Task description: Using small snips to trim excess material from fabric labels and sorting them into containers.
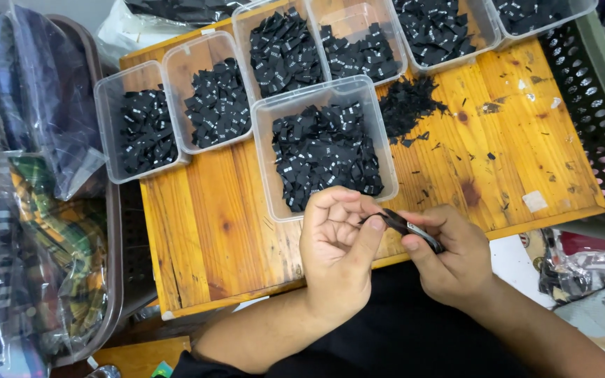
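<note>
Head-camera view of a person's two hands at work over a wooden board (204,224), which served as the bench top and lay across a dark perforated crate (596,105). Left of the board, clear plastic bags of folded checked cloth (43,231) were stacked in a brown tub. Along the far edge of the board stood a row of clear plastic tubs (211,91), each filled with small black woven labels. One more tub of labels (323,147) sat nearer, about the middle of the board, just beyond the hands. Right of that tub, a loose heap of black label scraps (407,105) lay directly on the wood, with stray bits scattered toward the right edge of the board.

At the near edge of the board, the left hand (334,252) was curled with fingers bent inward, its thumb and fingertips pinched on the tip of a narrow black strip of labels (386,218). The right hand (453,259) was closed around a small pair of dark snips (418,233), its thumb pressed along them. The snips met the strip between the two hands, just above the board's front edge and close in front of the nearest tub.
</note>
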